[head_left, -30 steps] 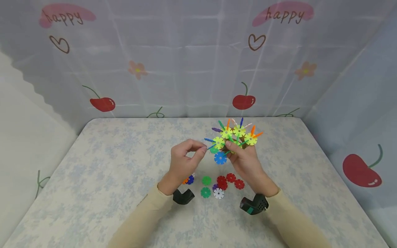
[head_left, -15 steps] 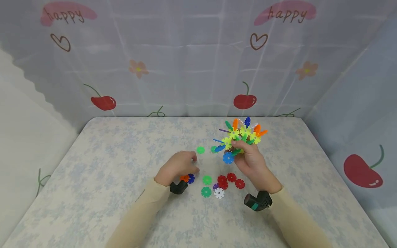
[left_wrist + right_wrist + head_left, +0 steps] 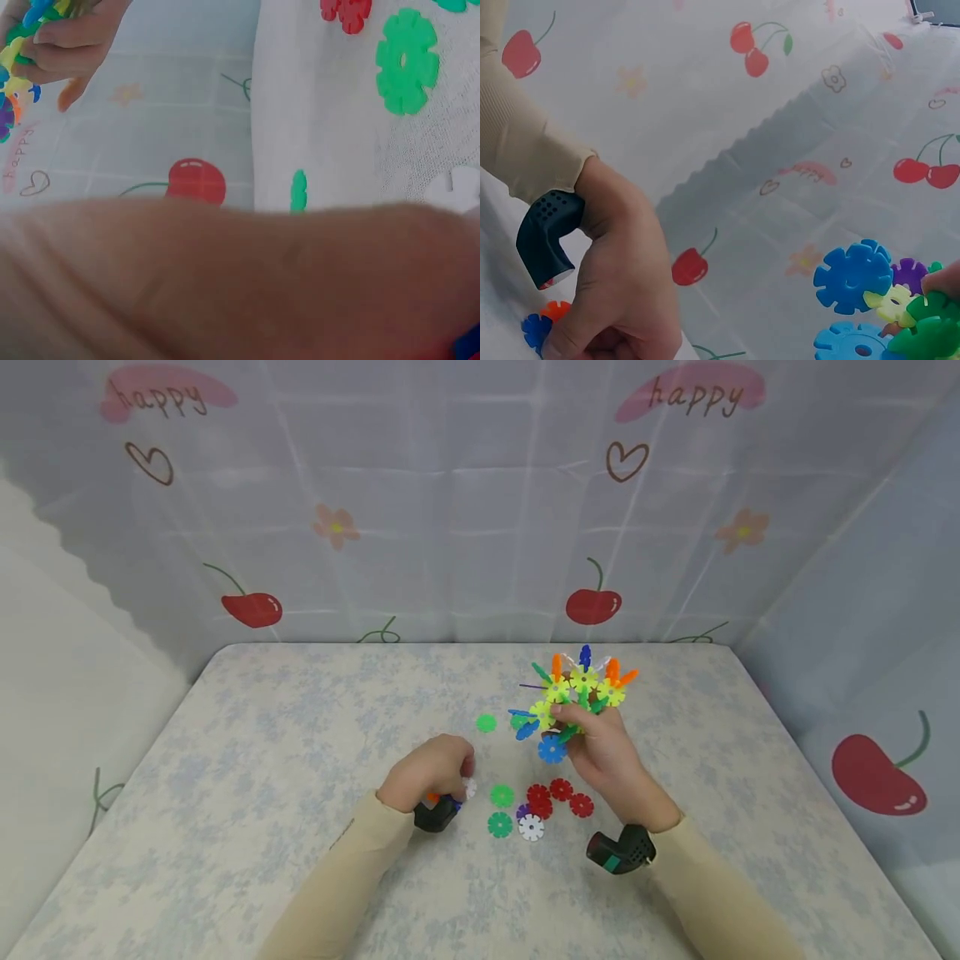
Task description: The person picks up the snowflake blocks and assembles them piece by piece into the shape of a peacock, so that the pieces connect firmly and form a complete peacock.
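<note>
My right hand (image 3: 611, 760) grips a cluster of notched plastic snowflake discs (image 3: 584, 679): yellow ones joined together, with blue, green, purple, orange and white ones sticking out. A blue disc (image 3: 851, 277) of this cluster shows large in the right wrist view. My left hand (image 3: 431, 770) is low over the table, fingers bent downward, by a white disc (image 3: 470, 788). In the left wrist view that white disc (image 3: 456, 189) lies at the hand's edge; the fingertips are hidden, so a hold is unclear. Orange and blue discs (image 3: 536, 330) lie beside the left thumb.
Loose on the table (image 3: 285, 760) are red discs (image 3: 561, 789), green discs (image 3: 502, 796), another white disc (image 3: 531, 827) over a purple one (image 3: 522, 811), and two green discs farther back (image 3: 486, 723). A printed curtain (image 3: 465, 527) stands behind the table's far edge.
My left hand has left the cluster's left side and come down, toward me, to the discs on the table. The right hand keeps its grip, the cluster shifting slightly right, then partly back.
</note>
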Demonstrator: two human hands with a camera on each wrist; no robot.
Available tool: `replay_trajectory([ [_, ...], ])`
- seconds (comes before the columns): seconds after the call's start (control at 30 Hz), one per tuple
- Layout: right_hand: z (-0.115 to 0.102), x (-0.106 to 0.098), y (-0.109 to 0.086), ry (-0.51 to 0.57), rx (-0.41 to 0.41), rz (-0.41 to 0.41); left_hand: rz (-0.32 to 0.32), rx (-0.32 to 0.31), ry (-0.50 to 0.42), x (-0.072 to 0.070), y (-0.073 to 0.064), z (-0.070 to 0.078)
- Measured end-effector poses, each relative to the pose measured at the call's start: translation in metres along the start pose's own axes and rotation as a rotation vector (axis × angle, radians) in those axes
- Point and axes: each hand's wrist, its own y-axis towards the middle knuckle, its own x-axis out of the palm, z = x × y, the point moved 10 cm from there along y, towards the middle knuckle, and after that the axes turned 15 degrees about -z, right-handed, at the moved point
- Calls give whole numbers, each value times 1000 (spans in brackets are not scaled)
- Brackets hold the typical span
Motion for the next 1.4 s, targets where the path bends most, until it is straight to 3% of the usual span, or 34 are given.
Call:
replay_trajectory([
  [0.2, 2, 0, -1, -39, 32, 23, 8, 20, 25, -2, -1, 2],
  [0.37, 2, 3, 1, -67, 43, 7, -64, -36, 35, 1, -5, -5],
  [0.47, 3, 4, 1, -90, 53, -1, -100, -7, 9, 2, -4, -6],
  [0.57, 3, 3, 1, -110, 62, -9, -33, 99, -13, -10, -8, 0],
  [0.63, 3, 3, 2, -132, 68, -26, 114, 224, -62, -29, -16, 9],
  [0.73, 4, 7, 3, -169, 72, -76, 392, 477, -194, -57, -44, 31],
  [0.8, 5, 10, 3, -183, 77, -105, 538, 676, -269, -66, -67, 48],
  [0.87, 5, 12, 3, -183, 73, -125, 614, 837, -299, -66, -86, 64],
  [0.93, 6, 14, 3, -170, 68, -135, 664, 948, -274, -63, -99, 77],
  [1.0, 7, 16, 2, -148, 64, -142, 694, 997, -254, -60, -105, 84],
  [1.4, 19, 12, -2, -87, 140, -72, 732, 1040, -185, -57, -108, 89],
])
